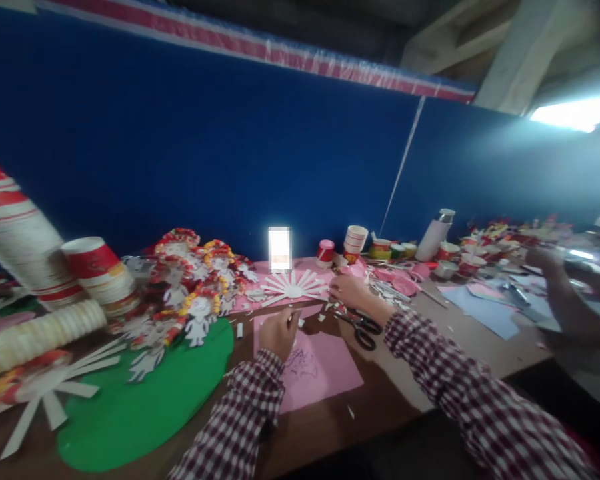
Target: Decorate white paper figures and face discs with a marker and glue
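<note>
My left hand (279, 333) is closed above the top edge of a pink sheet (325, 373) with purple scribbles; what its fingers hold, if anything, is too small to make out. My right hand (351, 293) reaches to small white paper scraps beside the right end of a white paper fan of strips (294, 291); its fingertips are blurred, so its grip is unclear. Just below the right hand lie scissors with dark handles (365, 333). The fan rests on pink paper behind both hands.
Left: a green oval sheet (165, 413), paper dolls (197, 320), another strip fan (45, 383) and stacked paper cups (100, 270). Back: a red cup (325, 254) and a white bottle (435, 237) near a blue wall (205, 147). Right: another person's arm (565, 300) over papers (485, 310).
</note>
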Action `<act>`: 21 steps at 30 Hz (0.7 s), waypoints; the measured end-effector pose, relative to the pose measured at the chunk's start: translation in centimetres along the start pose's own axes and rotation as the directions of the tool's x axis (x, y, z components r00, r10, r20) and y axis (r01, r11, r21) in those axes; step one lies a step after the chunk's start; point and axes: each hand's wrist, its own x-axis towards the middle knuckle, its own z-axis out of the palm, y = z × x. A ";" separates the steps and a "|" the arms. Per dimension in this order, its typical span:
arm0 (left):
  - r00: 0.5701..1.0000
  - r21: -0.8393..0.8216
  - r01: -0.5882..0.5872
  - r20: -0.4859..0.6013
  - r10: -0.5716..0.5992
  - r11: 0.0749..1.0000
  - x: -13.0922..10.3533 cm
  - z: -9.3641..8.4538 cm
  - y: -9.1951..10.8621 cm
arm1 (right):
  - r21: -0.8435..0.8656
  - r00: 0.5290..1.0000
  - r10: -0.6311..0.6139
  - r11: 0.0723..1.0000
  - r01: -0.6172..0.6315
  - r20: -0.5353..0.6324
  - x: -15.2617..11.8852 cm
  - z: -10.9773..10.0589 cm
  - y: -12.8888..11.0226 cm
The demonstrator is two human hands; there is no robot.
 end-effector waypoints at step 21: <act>0.987 0.017 -0.054 -0.148 0.056 0.998 0.1 -0.6 0.2 | 0.566 0.976 0.042 0.819 0.089 -0.214 1.4 -1.6 -2.4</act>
